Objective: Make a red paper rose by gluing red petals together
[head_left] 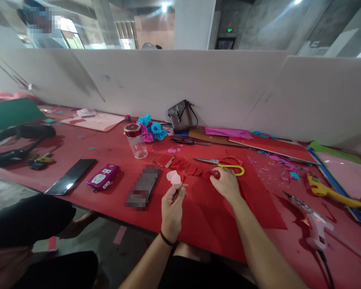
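In front of me, my left hand (172, 208) is closed in a pinch on a pale pink paper petal (175, 177), held upright just above the table. A bit of red shows beside its fingertips. To the right, my right hand (227, 184) reaches down to the table with its fingers curled round a red paper petal (215, 175). Several more red paper petals (195, 169) lie in a loose row between the hands. Just beyond my right hand rest scissors (225, 164) with yellow and red handles. A large red paper sheet (261, 204) lies under my right forearm.
Left are a phone (143, 186), a purple device (104, 176), a dark tablet (71, 176) and a clear jar (137, 144). Paper flowers (153, 128) and a small bag (181, 116) stand behind. Right lie a corded glue gun (314, 224) and a yellow one (327, 190). Another person sits left.
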Available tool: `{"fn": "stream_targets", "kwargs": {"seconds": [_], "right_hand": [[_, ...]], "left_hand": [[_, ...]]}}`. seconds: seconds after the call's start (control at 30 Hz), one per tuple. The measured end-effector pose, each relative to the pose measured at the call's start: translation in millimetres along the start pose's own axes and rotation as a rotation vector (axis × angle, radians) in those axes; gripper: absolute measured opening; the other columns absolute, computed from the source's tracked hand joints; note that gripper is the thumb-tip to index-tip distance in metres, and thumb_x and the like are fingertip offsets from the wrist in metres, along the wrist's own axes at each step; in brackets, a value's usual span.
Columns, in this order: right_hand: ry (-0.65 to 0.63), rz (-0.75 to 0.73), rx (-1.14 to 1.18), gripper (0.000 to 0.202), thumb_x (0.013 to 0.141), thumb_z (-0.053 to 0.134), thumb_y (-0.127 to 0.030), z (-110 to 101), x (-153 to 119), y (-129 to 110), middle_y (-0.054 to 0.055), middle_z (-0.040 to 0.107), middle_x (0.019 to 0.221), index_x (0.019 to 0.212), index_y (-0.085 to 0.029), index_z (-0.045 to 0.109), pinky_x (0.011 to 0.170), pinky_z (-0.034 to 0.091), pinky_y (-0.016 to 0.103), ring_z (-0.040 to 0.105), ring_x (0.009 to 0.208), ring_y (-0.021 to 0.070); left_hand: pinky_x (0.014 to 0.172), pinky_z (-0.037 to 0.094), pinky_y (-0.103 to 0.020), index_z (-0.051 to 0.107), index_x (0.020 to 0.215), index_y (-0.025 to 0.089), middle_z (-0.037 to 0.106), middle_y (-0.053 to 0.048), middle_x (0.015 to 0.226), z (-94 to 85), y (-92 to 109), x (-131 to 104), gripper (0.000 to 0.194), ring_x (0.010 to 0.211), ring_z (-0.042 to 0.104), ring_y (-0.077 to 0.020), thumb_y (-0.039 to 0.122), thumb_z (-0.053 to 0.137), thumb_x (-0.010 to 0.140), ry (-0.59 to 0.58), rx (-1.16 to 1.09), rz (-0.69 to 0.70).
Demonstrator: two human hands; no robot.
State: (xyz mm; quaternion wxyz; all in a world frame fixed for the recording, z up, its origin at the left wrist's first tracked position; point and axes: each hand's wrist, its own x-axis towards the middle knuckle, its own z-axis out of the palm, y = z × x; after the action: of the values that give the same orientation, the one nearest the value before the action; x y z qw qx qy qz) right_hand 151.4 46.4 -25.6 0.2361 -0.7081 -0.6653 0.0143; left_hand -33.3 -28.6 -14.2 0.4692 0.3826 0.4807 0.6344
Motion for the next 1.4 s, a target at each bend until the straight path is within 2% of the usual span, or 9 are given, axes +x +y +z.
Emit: {"fn": "stream_targets", "kwargs": {"seconds": [0.13,0.27,0.47,0.67,0.9,1.03,1.17,1.27,1.4], "right_hand": [[-0.037,-0.029,-0.042,0.018,0.077,0.058,-0.033,8.7,-0.6,4.4,0.009,0.068,0.09,0.086,-0.019,0.065,0.08,0.036,0.034,0.057,0.089,0.023],[-0.103,0.005,0.112,0.006,0.071,0.064,-0.027,6.0,1.5,10.9,0.003,0.067,0.076,0.071,-0.021,0.062,0.073,0.04,0.03,0.059,0.076,0.0191],[-0.034,0.199,0.418,0.009,0.072,0.061,-0.026,0.8,6.7,12.5,0.003,0.068,0.079,0.079,-0.02,0.06,0.068,0.044,0.028,0.062,0.073,0.0179],[0.049,0.05,0.321,0.022,0.075,0.058,-0.023,15.4,6.1,-5.2,0.008,0.068,0.088,0.096,-0.018,0.062,0.078,0.044,0.035,0.061,0.084,0.0226],[0.1,-0.037,0.216,0.026,0.077,0.053,-0.02,11.8,0.5,3.2,0.008,0.064,0.096,0.101,-0.02,0.064,0.082,0.043,0.035,0.057,0.09,0.0231],[0.027,-0.107,0.064,0.024,0.079,0.056,-0.023,7.2,-2.6,0.4,0.008,0.064,0.096,0.099,-0.022,0.069,0.084,0.038,0.034,0.054,0.09,0.0234],[0.023,-0.045,-0.046,0.024,0.08,0.055,-0.027,3.8,-4.8,-4.0,0.008,0.064,0.093,0.098,-0.022,0.069,0.082,0.035,0.035,0.051,0.087,0.0236],[0.055,-0.048,-0.072,0.025,0.081,0.055,-0.031,1.7,-6.2,-6.1,0.01,0.063,0.101,0.098,-0.02,0.069,0.083,0.033,0.036,0.05,0.092,0.0244],[0.038,-0.04,-0.083,0.021,0.081,0.056,-0.027,-0.6,-8.3,-9.2,0.008,0.062,0.101,0.095,-0.024,0.07,0.079,0.032,0.035,0.047,0.094,0.025]], "left_hand": [[0.068,0.044,-0.022,0.063,0.076,0.016,0.059,0.001,0.068,29.2,9.4,29.4,0.017,0.067,0.054,-0.01,0.034,0.063,0.076,-0.029,-0.019,0.071],[0.072,0.05,-0.029,0.053,0.071,0.016,0.062,-0.002,0.078,52.8,-6.9,56.7,0.024,0.067,0.059,-0.0107,0.037,0.062,0.075,-0.169,-0.142,-0.131],[0.088,0.05,-0.042,0.042,0.068,0.016,0.061,-0.007,0.1,53.7,-28.1,59.4,0.026,0.093,0.061,-0.0168,0.029,0.063,0.075,-0.282,-0.174,-0.274],[0.091,0.049,-0.038,0.041,0.069,0.017,0.059,-0.004,0.098,57.5,-29.4,56.5,0.02,0.093,0.057,-0.0138,0.024,0.057,0.078,-0.337,-0.129,-0.305],[0.082,0.052,-0.032,0.044,0.07,0.016,0.058,-0.007,0.105,56.2,-25.2,55.4,0.019,0.095,0.057,-0.015,0.024,0.061,0.076,-0.405,-0.119,-0.356],[0.068,0.051,-0.024,0.044,0.072,0.017,0.06,-0.005,0.102,51.8,-19.4,59.2,0.023,0.082,0.06,-0.0124,0.031,0.063,0.073,-0.351,-0.136,-0.295],[0.053,0.04,-0.017,0.045,0.071,0.018,0.061,0.0,0.081,42.6,-12.6,68.8,0.02,0.058,0.055,-0.006,0.032,0.059,0.075,-0.173,-0.098,-0.176],[0.049,0.035,-0.016,0.046,0.068,0.017,0.057,0.002,0.071,37.1,-10.3,74.2,0.018,0.05,0.045,-0.0037,0.03,0.057,0.076,-0.054,-0.118,-0.051],[0.048,0.032,-0.018,0.057,0.069,0.017,0.053,0.004,0.061,34.9,-14.2,75.9,0.012,0.047,0.037,-0.0051,0.027,0.057,0.075,-0.015,-0.002,-0.007]]}}
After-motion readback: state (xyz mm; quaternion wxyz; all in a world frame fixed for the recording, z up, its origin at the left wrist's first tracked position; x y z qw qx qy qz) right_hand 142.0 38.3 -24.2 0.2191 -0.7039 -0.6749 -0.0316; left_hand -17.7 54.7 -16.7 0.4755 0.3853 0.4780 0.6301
